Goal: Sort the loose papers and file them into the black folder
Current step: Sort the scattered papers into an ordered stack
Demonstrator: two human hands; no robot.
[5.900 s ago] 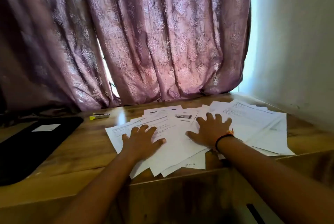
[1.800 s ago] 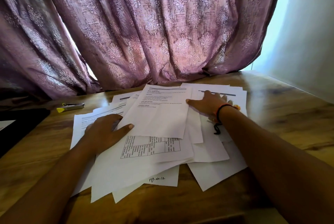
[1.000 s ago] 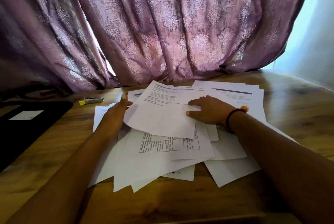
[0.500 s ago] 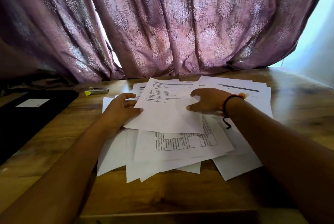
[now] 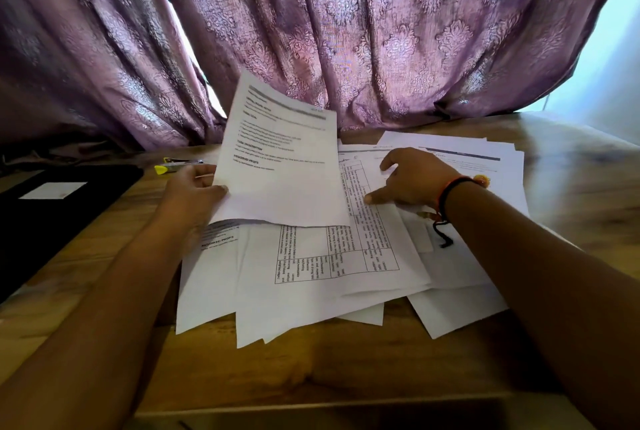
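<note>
Both hands are over a spread of loose papers (image 5: 311,291) on a wooden table (image 5: 346,370). At the far left the black folder (image 5: 52,221) lies flat and closed, a white label (image 5: 52,190) on its cover, well apart from the papers with bare wood between them. Behind that gap, near the curtain (image 5: 346,31), sits a small yellow-tipped object (image 5: 173,166); what it is cannot be told. The left hand (image 5: 194,194) is just beside it and pinches one printed sheet (image 5: 280,166) at its lower left edge, thumb on the face and fingers behind. This sheet stands tilted up off the pile, its top corner against the curtain and its bottom edge hanging just over the papers below. The pile fans out unevenly, with corners jutting toward the near table edge and a strip of open wood in front of them. On top lies a sheet with a printed grid, turned sideways. The right hand (image 5: 412,180) rests on that sheet with its back up, one fingertip pressed to the paper and the other fingers loosely curled, gripping nothing. A dark wristband (image 5: 446,194) with a trailing cord circles the wrist. Right of the papers the tabletop runs bare to a pale wall (image 5: 606,48).
</note>
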